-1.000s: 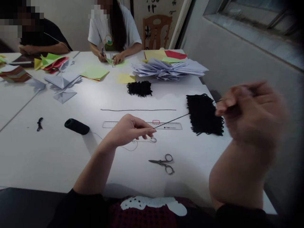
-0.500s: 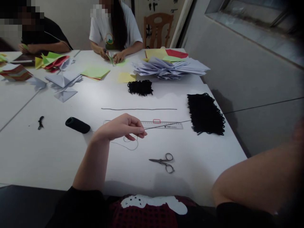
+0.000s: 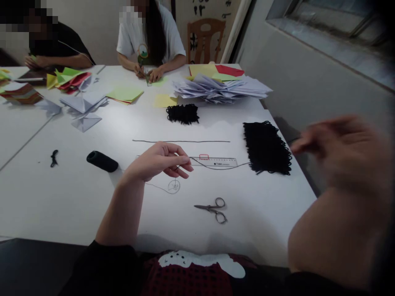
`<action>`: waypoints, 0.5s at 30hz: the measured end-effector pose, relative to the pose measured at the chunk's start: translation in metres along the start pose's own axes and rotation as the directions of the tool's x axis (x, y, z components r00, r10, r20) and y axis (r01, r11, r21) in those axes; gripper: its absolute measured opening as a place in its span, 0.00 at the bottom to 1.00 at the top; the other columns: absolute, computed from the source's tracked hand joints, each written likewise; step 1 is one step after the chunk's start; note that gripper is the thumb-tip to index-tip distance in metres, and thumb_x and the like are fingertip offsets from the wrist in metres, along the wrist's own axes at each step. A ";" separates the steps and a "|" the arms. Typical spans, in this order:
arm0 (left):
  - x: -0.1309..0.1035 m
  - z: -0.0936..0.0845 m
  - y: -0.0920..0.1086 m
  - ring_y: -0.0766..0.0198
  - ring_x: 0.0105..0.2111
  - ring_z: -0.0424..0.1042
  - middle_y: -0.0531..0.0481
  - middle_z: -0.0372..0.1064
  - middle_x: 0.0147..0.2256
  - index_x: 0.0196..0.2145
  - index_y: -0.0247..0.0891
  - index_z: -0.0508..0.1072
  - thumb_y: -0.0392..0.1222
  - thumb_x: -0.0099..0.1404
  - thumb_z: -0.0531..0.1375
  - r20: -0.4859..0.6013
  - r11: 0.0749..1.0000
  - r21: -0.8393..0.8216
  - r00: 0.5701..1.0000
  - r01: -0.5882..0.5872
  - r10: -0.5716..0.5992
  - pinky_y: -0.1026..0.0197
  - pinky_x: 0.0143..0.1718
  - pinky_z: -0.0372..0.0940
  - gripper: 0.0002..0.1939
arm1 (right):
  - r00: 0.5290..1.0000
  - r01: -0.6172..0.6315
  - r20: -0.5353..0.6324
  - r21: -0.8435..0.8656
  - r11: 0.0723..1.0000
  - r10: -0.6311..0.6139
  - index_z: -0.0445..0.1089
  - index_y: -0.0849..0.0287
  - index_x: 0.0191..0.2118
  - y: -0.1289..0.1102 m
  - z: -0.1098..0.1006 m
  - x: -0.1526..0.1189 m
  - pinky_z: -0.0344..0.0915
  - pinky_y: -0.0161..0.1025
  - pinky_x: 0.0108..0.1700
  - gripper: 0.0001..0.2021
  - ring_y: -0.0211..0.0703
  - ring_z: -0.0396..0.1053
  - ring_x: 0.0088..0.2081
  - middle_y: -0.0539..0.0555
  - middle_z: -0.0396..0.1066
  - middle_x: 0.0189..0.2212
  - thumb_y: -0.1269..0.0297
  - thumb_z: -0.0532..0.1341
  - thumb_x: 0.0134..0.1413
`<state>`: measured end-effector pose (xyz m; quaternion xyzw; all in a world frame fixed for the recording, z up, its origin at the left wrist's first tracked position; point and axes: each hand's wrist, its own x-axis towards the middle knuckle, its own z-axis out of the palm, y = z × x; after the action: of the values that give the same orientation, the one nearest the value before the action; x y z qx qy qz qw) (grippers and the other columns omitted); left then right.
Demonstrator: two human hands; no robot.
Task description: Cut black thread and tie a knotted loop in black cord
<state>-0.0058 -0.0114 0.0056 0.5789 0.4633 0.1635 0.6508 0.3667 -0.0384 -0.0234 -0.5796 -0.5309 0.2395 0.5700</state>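
My left hand [image 3: 168, 160] pinches a thin black cord [image 3: 216, 168] above a clear ruler [image 3: 230, 162]. The cord sags to the right and meets the outline of a black bundle of looped cord [image 3: 268, 148], where it blends in. Smeared by motion, my right hand [image 3: 333, 144] is at the bundle's right side, fingertips together on a dark piece of the cord. A loose thin coil [image 3: 174, 187] hangs or lies below my left hand. To the left, a black spool of cord [image 3: 103, 161] lies on its side. A straight cut cord [image 3: 180, 141] lies beyond the ruler.
Small metal scissors [image 3: 212, 208] lie slightly apart near me. Further off are a smaller black cord bundle [image 3: 183, 114], a pile of folded white paper [image 3: 216, 88] and coloured sheets [image 3: 125, 94]. A short black knot [image 3: 54, 158] lies left. Two people sit across the table.
My right hand has come in from the right edge to beside the large bundle. The cord, taut before, now hangs slack. My left hand has barely moved.
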 end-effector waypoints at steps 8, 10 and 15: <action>-0.002 0.003 -0.002 0.64 0.27 0.79 0.45 0.79 0.38 0.34 0.35 0.75 0.48 0.63 0.64 -0.193 0.994 -0.033 0.976 -0.106 0.097 0.71 0.24 0.68 0.12 | 0.683 0.676 0.722 -0.567 0.470 -0.111 0.73 0.65 0.46 0.012 0.080 -0.146 0.73 0.44 0.32 0.15 0.50 0.74 0.37 0.63 0.75 0.44 0.75 0.52 0.61; -0.001 0.004 -0.002 0.64 0.27 0.79 0.45 0.79 0.39 0.34 0.35 0.75 0.49 0.62 0.64 -0.205 0.993 -0.026 0.973 -0.114 0.107 0.70 0.24 0.69 0.13 | 0.609 0.760 0.775 -0.509 0.403 -0.169 0.72 0.67 0.48 0.020 0.079 -0.170 0.73 0.43 0.33 0.18 0.49 0.74 0.38 0.63 0.74 0.47 0.81 0.51 0.57; 0.000 0.007 -0.003 0.63 0.29 0.79 0.44 0.79 0.40 0.35 0.35 0.75 0.50 0.62 0.65 -0.226 0.992 -0.029 0.967 -0.126 0.116 0.70 0.25 0.70 0.14 | 0.557 0.823 0.788 -0.480 0.304 -0.263 0.70 0.67 0.53 0.036 0.074 -0.192 0.72 0.44 0.36 0.25 0.51 0.72 0.42 0.62 0.72 0.51 0.86 0.49 0.52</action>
<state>-0.0015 -0.0162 0.0021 0.5695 0.4940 0.2772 0.5957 0.2516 -0.1709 -0.1366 -0.4352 -0.8908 -0.0998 0.0846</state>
